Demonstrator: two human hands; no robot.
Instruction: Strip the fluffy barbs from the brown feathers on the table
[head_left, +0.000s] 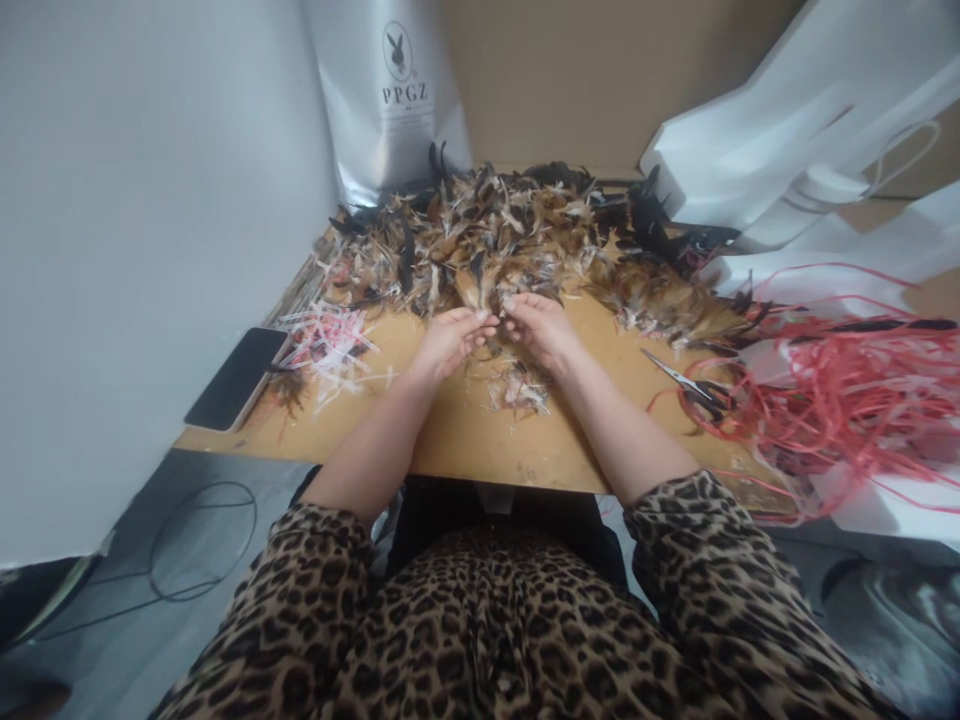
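My left hand (453,341) is closed in a pinch at the base of a brown feather (472,288), whose tip points away from me. Close beside it, my right hand (544,332) is also pinched, thumb against forefinger, by a small pale and brown tuft; I cannot make out exactly what it grips. Just beyond both hands spreads a large heap of brown and black feathers (517,215). A small clump of pale and reddish scraps (520,390) lies on the table below my hands.
The brown tabletop (480,440) carries a phone (238,380) and pink-white strips (330,335) at left. On the right are more brown feathers (675,305), scissors (690,384) and tangled red string (862,390). A silver bag (390,130) stands behind; a pale wall (150,250) flanks the left.
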